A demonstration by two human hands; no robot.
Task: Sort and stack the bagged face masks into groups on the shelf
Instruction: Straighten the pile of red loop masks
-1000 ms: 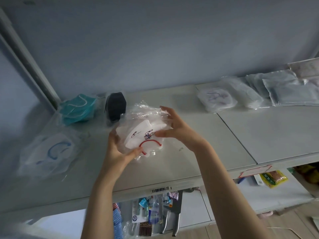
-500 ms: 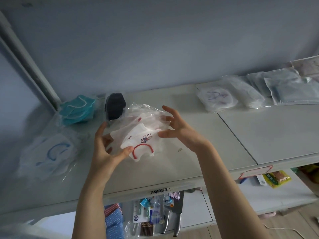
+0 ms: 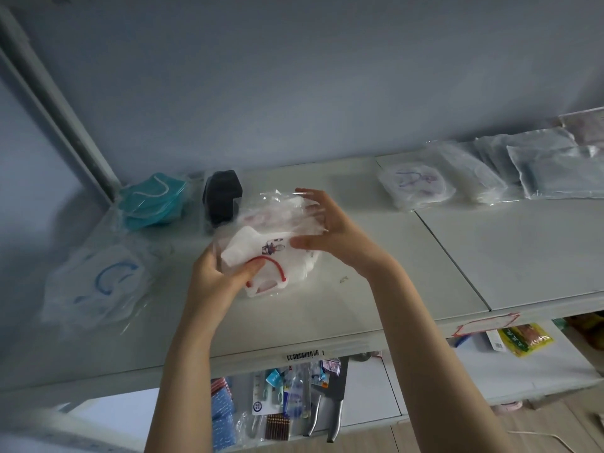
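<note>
Both hands hold a bundle of clear bags with white masks that have red ear loops (image 3: pixel 271 250), just above the white shelf (image 3: pixel 327 308). My left hand (image 3: pixel 215 282) grips the bundle's lower left corner, thumb on top. My right hand (image 3: pixel 330 233) clasps its right side, fingers spread over the plastic. On the shelf lie bagged teal masks (image 3: pixel 152 201) and bagged black masks (image 3: pixel 222 197) at the back left, and white masks with blue loops (image 3: pixel 98 282) at the left. White masks with purple loops (image 3: pixel 415 184) lie at the back right.
More clear bags of pale masks (image 3: pixel 539 165) line the back right of the shelf. A seam (image 3: pixel 451 253) divides the shelf boards. The lower shelf holds small packaged goods, pliers (image 3: pixel 323 410) and a yellow packet (image 3: pixel 523 338). A slanted post (image 3: pixel 58 103) rises at the left.
My left hand opened briefly and now grips the bundle's lower left again. The bundle has turned and shifted slightly between both hands.
</note>
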